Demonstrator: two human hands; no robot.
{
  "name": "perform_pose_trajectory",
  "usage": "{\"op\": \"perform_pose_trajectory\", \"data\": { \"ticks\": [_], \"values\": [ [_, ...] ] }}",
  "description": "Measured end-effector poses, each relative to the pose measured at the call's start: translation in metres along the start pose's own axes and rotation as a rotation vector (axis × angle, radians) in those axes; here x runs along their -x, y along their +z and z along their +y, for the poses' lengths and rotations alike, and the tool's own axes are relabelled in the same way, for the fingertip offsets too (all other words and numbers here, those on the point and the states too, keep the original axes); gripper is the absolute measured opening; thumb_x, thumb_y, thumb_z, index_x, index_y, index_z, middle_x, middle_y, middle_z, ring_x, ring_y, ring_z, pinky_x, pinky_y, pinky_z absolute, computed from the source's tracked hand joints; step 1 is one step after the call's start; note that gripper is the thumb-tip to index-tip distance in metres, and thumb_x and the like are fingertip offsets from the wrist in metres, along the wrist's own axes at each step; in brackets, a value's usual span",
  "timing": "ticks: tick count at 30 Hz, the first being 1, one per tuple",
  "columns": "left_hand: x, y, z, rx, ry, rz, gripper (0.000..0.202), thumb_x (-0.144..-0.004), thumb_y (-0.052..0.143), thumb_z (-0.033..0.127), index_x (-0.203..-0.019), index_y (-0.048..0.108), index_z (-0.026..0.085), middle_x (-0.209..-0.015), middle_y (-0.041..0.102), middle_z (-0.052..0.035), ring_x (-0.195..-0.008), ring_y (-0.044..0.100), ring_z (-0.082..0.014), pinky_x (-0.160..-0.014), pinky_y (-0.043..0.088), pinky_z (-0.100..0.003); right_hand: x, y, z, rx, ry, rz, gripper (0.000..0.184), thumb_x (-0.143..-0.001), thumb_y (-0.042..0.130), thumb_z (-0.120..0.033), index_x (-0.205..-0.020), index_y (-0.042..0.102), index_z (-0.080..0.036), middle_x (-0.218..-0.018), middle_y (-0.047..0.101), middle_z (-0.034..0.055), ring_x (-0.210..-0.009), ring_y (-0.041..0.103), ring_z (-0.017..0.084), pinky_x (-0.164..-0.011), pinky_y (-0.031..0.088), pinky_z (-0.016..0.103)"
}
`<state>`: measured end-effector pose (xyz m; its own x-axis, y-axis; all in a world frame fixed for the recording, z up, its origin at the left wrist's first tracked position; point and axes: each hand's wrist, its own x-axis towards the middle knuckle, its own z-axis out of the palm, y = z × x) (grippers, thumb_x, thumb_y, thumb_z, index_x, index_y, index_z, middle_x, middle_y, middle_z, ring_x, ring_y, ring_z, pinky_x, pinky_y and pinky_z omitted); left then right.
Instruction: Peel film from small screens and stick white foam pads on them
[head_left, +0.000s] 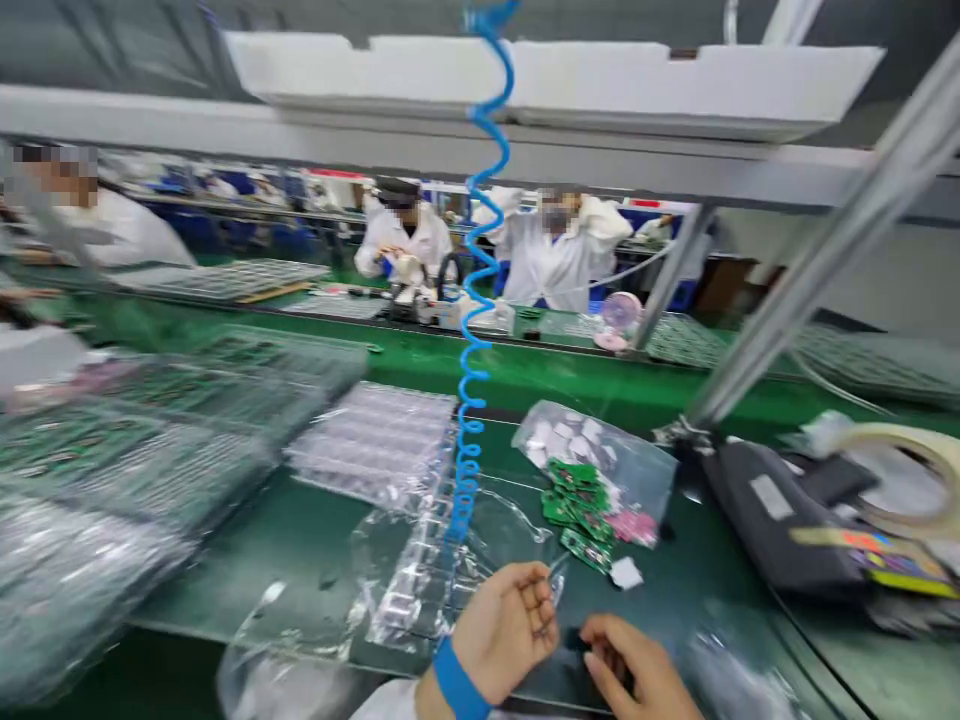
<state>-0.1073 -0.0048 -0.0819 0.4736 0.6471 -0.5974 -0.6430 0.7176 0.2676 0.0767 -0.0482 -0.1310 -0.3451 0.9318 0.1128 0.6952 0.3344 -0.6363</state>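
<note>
My left hand [510,630] is turned palm up above the green bench with its fingers loosely curled, and its palm looks bare. Around its wrist sits a blue wrist strap [459,680], near the blue coiled cord [469,450] that hangs from above. My right hand [637,665] is at the lower edge, thumb and forefinger bent with a gap between them; I see nothing held there. Just beyond the hands lie a pile of small green circuit boards [577,500] and a white square piece [625,573]. Clear plastic packaging [420,570] lies left of my left hand.
A clear bag [637,470] with white pieces lies behind the boards. Stacked clear trays of boards [180,450] fill the left. At right are a dark pouch [780,520] and a tape roll [900,480]. A slanted metal post [817,240] rises nearby; co-workers sit beyond.
</note>
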Motion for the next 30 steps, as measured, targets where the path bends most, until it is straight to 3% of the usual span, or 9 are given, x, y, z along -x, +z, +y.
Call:
{"op": "perform_pose_trajectory", "data": {
  "ticks": [3, 7, 12, 15, 18, 22, 26, 30],
  "values": [
    [-0.001, -0.005, -0.007, 0.006, -0.063, 0.02, 0.012, -0.081, 0.046, 0.02, -0.075, 0.055, 0.014, -0.054, 0.056, 0.0043, -0.046, 0.052, -0.007, -0.057, 0.039, -0.023, -0.011, -0.032, -0.003, 0.168, 0.073, 0.058, 0.015, -0.088, 0.043, -0.023, -0.087, 0.057, -0.02, -0.078, 0.063, 0.0, -0.071, 0.06, 0.012, -0.065, 0.049, 0.021],
    [0.003, -0.001, -0.014, 0.006, -0.076, 0.047, 0.014, -0.083, 0.043, 0.017, -0.073, 0.053, 0.014, -0.052, 0.054, 0.004, -0.044, 0.05, -0.0065, -0.055, 0.039, -0.022, -0.044, -0.062, -0.007, 0.31, 0.194, 0.101, 0.008, -0.084, 0.051, -0.019, -0.086, 0.059, -0.018, -0.085, 0.062, 0.0038, -0.083, 0.059, 0.018, -0.074, 0.048, 0.031],
    [0.011, 0.01, -0.013, -0.028, -0.022, 0.028, 0.012, -0.082, 0.045, 0.017, -0.073, 0.053, 0.015, -0.054, 0.051, 0.0041, -0.048, 0.049, -0.007, -0.056, 0.04, -0.022, -0.086, -0.053, 0.001, 0.424, 0.326, 0.125, 0.019, -0.085, 0.058, -0.029, -0.096, 0.058, -0.014, -0.092, 0.06, 0.0047, -0.085, 0.058, 0.018, -0.075, 0.048, 0.037],
    [0.014, 0.011, -0.013, -0.109, 0.043, 0.024, 0.016, -0.083, 0.043, 0.018, -0.072, 0.054, 0.015, -0.056, 0.051, 0.0037, -0.05, 0.049, -0.0075, -0.058, 0.04, -0.023, -0.09, -0.048, 0.004, 0.412, 0.338, 0.131, 0.016, -0.086, 0.057, -0.028, -0.095, 0.057, -0.014, -0.093, 0.06, 0.0027, -0.082, 0.058, 0.016, -0.073, 0.049, 0.035],
    [0.011, 0.009, -0.018, -0.262, 0.159, 0.003, 0.017, -0.084, 0.046, 0.018, -0.072, 0.058, 0.015, -0.06, 0.055, 0.0015, -0.056, 0.051, -0.0093, -0.06, 0.04, -0.023, -0.071, -0.055, 0.002, 0.339, 0.336, 0.172, 0.013, -0.083, 0.058, -0.023, -0.092, 0.056, -0.015, -0.083, 0.061, 0.0028, -0.074, 0.059, 0.016, -0.066, 0.047, 0.031],
    [0.0, 0.011, -0.035, -0.478, 0.239, -0.036, 0.012, -0.078, 0.062, 0.022, -0.087, 0.066, 0.015, -0.077, 0.066, -0.0029, -0.069, 0.056, -0.0124, -0.066, 0.04, -0.023, -0.022, -0.057, -0.013, 0.178, 0.293, 0.221, 0.007, -0.083, 0.054, -0.025, -0.086, 0.052, -0.019, -0.071, 0.059, -0.0005, -0.062, 0.058, 0.013, -0.058, 0.046, 0.024],
    [-0.006, 0.02, -0.055, -0.595, 0.208, -0.107, 0.026, -0.072, 0.068, 0.029, -0.095, 0.067, 0.018, -0.092, 0.068, -0.0047, -0.083, 0.058, -0.0174, -0.075, 0.043, -0.027, 0.02, -0.04, -0.036, 0.093, 0.212, 0.25, 0.005, -0.083, 0.053, -0.025, -0.086, 0.053, -0.021, -0.079, 0.06, 0.0012, -0.067, 0.059, 0.015, -0.059, 0.047, 0.025],
    [-0.003, 0.027, -0.061, -0.678, 0.205, -0.194, 0.028, -0.075, 0.064, 0.038, -0.093, 0.068, 0.018, -0.089, 0.068, -0.0057, -0.085, 0.059, -0.0195, -0.079, 0.043, -0.029, 0.037, -0.037, -0.047, 0.029, 0.133, 0.307, 0.013, -0.088, 0.05, -0.03, -0.098, 0.053, -0.022, -0.088, 0.061, 0.0049, -0.077, 0.06, 0.019, -0.066, 0.049, 0.029]
  ]
}}
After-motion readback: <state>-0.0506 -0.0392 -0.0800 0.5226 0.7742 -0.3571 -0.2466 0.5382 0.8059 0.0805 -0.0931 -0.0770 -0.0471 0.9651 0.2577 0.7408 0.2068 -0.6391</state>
